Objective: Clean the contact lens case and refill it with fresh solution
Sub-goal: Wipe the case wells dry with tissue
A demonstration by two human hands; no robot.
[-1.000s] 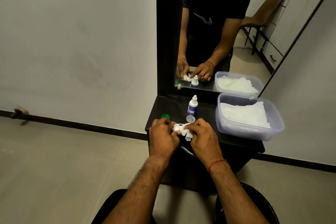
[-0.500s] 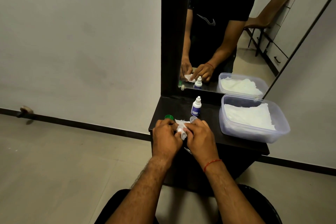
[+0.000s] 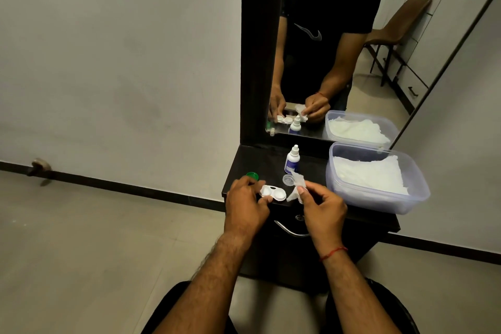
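A white two-well contact lens case (image 3: 273, 192) sits uncapped over the dark shelf's front edge, pinched at its left end by my left hand (image 3: 245, 207). My right hand (image 3: 322, 211) pinches a small crumpled white tissue (image 3: 296, 188) just right of the case, apart from it. A green cap (image 3: 252, 176) lies behind my left hand. A clear round cap (image 3: 288, 179) lies by the tissue. A small white solution bottle (image 3: 292, 160) with a blue label stands upright behind them.
A clear plastic tub (image 3: 379, 198) holding white tissues fills the right of the dark shelf (image 3: 260, 163). A mirror (image 3: 339, 49) rises behind the shelf, with a white wall on the left. A metal drawer handle (image 3: 290, 229) sits below the front edge.
My hands have drawn apart. The tissue that was pressed on the case has come away to the right with my right hand, leaving the case's two wells uncovered in my left.
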